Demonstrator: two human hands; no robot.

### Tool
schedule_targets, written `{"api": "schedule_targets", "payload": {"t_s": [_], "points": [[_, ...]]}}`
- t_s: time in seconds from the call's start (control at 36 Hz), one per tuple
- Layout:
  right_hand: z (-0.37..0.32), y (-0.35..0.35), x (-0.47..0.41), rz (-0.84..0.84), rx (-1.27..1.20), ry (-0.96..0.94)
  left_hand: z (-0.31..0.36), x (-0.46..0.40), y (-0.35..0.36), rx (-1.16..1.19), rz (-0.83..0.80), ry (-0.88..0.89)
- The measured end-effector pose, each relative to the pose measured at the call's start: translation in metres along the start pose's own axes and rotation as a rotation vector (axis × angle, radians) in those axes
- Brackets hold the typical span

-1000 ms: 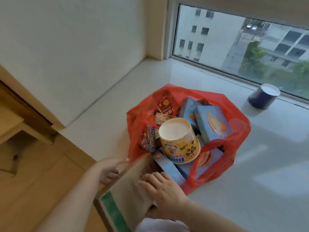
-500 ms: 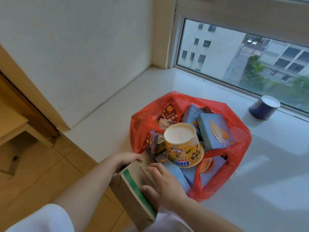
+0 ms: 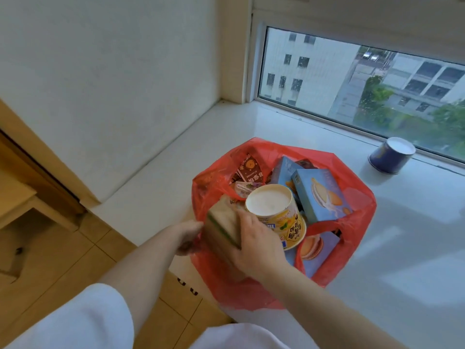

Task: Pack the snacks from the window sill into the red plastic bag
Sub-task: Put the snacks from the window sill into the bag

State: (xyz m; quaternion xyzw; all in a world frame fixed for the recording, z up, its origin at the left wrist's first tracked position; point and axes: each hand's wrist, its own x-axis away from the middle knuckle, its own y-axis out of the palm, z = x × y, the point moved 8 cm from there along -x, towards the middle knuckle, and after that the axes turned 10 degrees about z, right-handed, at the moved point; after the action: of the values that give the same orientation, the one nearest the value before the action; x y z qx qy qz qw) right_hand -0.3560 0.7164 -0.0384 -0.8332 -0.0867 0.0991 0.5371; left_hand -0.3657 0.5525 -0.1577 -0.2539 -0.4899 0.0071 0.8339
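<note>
Nearest, two forearms in white sleeves reach forward from the lower edge. The right hand comes in palm down, its fingers wrapped over the top of a brown box with a green stripe, holding it at the near lip of the red bag. The left hand sits just left of the box, its fingers curled into the bag's near rim, pinching the plastic.

Half a second ago the box hung lower, outside the bag over the floor; now it is raised and tilted into the bag's mouth, touching the yellow tub.

The bag sits on the window sill, its near side hanging over the sill's front edge. Inside it, beyond the tub, stand blue biscuit boxes and small packets. The sill has bare room to the bag's right and left. Farther back, a dark blue tub lies tipped on the sill near the window, well apart from the bag.
</note>
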Motion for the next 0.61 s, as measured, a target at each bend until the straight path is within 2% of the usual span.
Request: {"api": "schedule_targets", "payload": {"t_s": [0.08, 0.14, 0.19, 0.28, 0.36, 0.5, 0.61], "points": [[0.032, 0.001, -0.009, -0.042, 0.036, 0.144, -0.006, -0.014, -0.008, -0.271, 0.124, 0.077], [0.040, 0.004, -0.007, -0.054, 0.046, 0.159, -0.009, -0.019, -0.005, -0.511, 0.186, 0.174], [0.042, 0.007, -0.005, -0.044, 0.043, 0.155, -0.014, -0.029, -0.001, -0.630, 0.266, 0.224], [0.041, 0.002, -0.007, 0.001, 0.053, 0.142, -0.020, -0.033, -0.006, -0.508, 0.457, 0.222], [0.037, -0.014, -0.017, 0.077, 0.068, 0.098, -0.009, -0.010, -0.017, -0.356, 0.599, 0.359], [0.031, -0.046, -0.041, 0.153, 0.056, 0.050, 0.028, 0.039, -0.028, -0.096, 0.630, 0.650], [0.022, -0.051, -0.050, 0.166, 0.055, -0.007, 0.056, 0.069, -0.039, 0.096, 0.635, 0.687]]}}
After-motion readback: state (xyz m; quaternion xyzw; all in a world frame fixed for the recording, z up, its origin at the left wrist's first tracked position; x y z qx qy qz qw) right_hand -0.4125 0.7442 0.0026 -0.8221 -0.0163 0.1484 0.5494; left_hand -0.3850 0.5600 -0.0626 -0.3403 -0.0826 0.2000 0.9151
